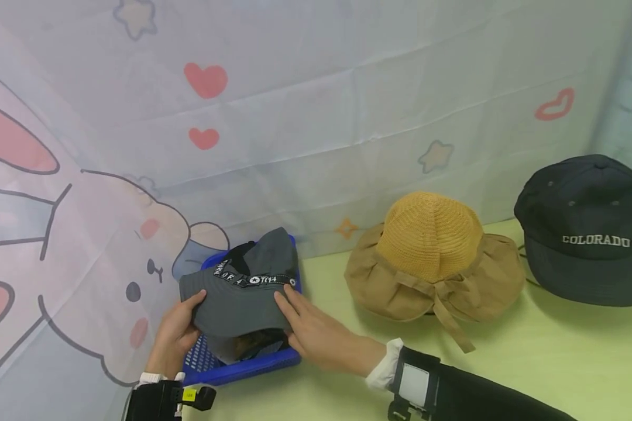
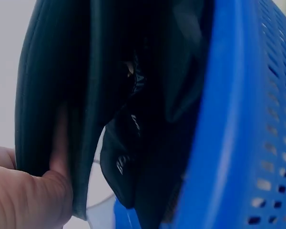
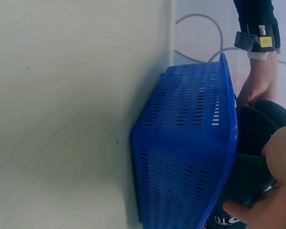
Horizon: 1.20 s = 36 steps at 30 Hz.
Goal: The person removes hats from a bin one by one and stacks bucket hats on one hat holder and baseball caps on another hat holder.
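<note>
A dark grey cap (image 1: 242,313) lies tilted over the blue basket (image 1: 253,369), its inside showing a black band with white lettering. My left hand (image 1: 174,336) pinches the cap's left edge, thumb on top. In the left wrist view, the left thumb (image 2: 33,198) lies against the dark brim (image 2: 35,95), beside the basket's wall. My right hand (image 1: 321,333) holds the cap's right side, two fingers on its upper surface near the lettered band. Under the cap, other dark headwear (image 1: 260,344) shows partly inside the basket; the rest is hidden.
To the right on the pale green table (image 1: 342,397) sits a yellow and tan sun hat (image 1: 432,240) with a bow. Beyond it is a dark cap (image 1: 590,234) reading COLORADO. A printed cloth backdrop (image 1: 316,117) rises behind the table and along the left.
</note>
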Available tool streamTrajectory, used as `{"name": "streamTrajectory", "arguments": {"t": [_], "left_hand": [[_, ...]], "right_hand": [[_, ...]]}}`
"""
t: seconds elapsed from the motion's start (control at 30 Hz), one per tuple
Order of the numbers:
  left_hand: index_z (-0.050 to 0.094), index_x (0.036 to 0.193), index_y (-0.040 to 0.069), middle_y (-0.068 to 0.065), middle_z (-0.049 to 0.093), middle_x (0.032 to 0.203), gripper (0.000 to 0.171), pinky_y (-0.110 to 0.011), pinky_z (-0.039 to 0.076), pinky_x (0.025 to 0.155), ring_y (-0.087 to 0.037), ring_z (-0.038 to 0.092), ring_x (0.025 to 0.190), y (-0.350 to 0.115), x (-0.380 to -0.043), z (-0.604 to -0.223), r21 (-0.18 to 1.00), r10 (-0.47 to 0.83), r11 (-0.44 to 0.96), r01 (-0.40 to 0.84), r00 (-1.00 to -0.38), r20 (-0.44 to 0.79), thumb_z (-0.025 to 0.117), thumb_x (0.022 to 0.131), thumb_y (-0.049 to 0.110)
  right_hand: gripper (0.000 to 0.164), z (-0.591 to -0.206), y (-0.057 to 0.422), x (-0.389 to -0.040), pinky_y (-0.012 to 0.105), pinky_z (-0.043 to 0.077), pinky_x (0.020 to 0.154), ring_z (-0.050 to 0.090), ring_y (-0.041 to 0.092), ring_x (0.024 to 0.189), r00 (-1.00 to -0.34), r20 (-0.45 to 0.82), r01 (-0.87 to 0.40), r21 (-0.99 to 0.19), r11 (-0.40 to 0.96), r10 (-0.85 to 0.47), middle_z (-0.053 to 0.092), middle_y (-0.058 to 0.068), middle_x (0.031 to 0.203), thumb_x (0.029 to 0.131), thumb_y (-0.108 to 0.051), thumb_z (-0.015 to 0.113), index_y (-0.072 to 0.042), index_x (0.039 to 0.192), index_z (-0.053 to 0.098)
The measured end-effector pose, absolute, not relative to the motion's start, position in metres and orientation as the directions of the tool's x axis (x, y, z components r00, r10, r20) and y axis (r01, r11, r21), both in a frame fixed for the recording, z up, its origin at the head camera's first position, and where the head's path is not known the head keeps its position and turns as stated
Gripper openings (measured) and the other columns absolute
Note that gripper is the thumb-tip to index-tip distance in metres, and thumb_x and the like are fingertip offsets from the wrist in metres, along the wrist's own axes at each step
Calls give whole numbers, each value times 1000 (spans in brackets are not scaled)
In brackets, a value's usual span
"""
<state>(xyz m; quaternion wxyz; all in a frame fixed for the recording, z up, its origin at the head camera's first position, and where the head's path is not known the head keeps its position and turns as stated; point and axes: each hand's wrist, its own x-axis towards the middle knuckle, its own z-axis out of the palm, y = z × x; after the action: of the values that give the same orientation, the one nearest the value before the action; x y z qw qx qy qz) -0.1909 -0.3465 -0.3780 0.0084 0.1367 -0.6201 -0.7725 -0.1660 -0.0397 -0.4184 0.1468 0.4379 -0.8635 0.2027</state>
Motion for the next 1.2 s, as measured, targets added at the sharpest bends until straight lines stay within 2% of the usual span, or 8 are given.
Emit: {"name": "streamTrajectory", "arguments": {"t": [0.1, 0.2, 0.4, 0.63, 0.83, 0.9, 1.03, 1.2], "left_hand": [[23, 155, 5, 7, 60, 116, 50, -23, 53, 94, -3, 65, 101, -339, -191, -370, 959, -176, -256, -126, -969, -174, 47, 111, 15], [31, 146, 10, 11, 63, 109, 38, -22, 52, 95, -2, 65, 103, -334, -191, -362, 952, -179, -288, -100, -971, -156, 45, 111, 14], [26, 157, 13, 6, 55, 126, 52, -21, 51, 97, -4, 62, 111, -321, -191, -342, 920, -178, -388, -49, -976, -127, 48, 110, 14], [33, 153, 16, 5, 61, 124, 48, -24, 54, 93, -7, 65, 110, -296, -187, -318, 895, -144, -445, 25, -989, -44, 51, 109, 17], [38, 146, 11, 2, 62, 127, 40, -23, 50, 97, -9, 63, 113, -266, -185, -292, 842, -79, -527, 114, -993, 85, 49, 110, 24], [34, 151, 10, 2, 56, 136, 44, -25, 45, 104, -9, 57, 123, -257, -184, -285, 837, -18, -531, 131, -990, 143, 44, 111, 28], [26, 159, 4, -4, 43, 152, 56, -28, 40, 110, -12, 48, 134, -240, -174, -281, 902, 46, -390, 186, -974, 221, 35, 113, 35], [49, 136, -3, -12, 54, 124, 42, -23, 51, 88, -16, 59, 106, -211, -152, -293, 940, -279, 34, 340, -900, 336, 45, 112, 32]], "right_hand": [[63, -416, -37, -165, 44, 36, 117, 30, 41, 150, -586, 455, -810, -300, 504, -670, 24, 35, 161, 105, -15, 54, 10, 157, 28], [62, -412, -35, -163, 46, 36, 117, 28, 38, 151, -616, 456, -786, -403, 469, -642, 20, 30, 165, 108, -16, 52, 6, 160, 25], [59, -404, -30, -162, 48, 39, 114, 34, 35, 149, -635, 551, -770, -511, 383, -541, 25, 21, 167, 107, -10, 51, -1, 161, 29], [72, -392, -30, -164, 51, 47, 106, 45, 40, 141, -655, 664, -754, -545, 367, -359, 40, 24, 158, 87, 12, 62, -10, 154, 48], [83, -377, -27, -172, 36, 54, 68, 61, 44, 123, -666, 711, -725, -546, 419, -226, 45, 26, 154, 78, 25, 55, -14, 152, 52], [84, -373, -25, -173, 36, 54, 67, 61, 45, 122, -666, 721, -723, -560, 405, -191, 44, 28, 154, 78, 26, 52, -14, 152, 52], [85, -371, -22, -177, 44, 56, 81, 55, 47, 129, -666, 732, -723, -589, 361, -141, 39, 31, 156, 77, 27, 48, -13, 152, 53], [88, -369, -18, -183, 44, 55, 82, 54, 44, 131, -661, 746, -719, -599, 353, -79, 39, 27, 157, 75, 30, 48, -12, 152, 52]]}}
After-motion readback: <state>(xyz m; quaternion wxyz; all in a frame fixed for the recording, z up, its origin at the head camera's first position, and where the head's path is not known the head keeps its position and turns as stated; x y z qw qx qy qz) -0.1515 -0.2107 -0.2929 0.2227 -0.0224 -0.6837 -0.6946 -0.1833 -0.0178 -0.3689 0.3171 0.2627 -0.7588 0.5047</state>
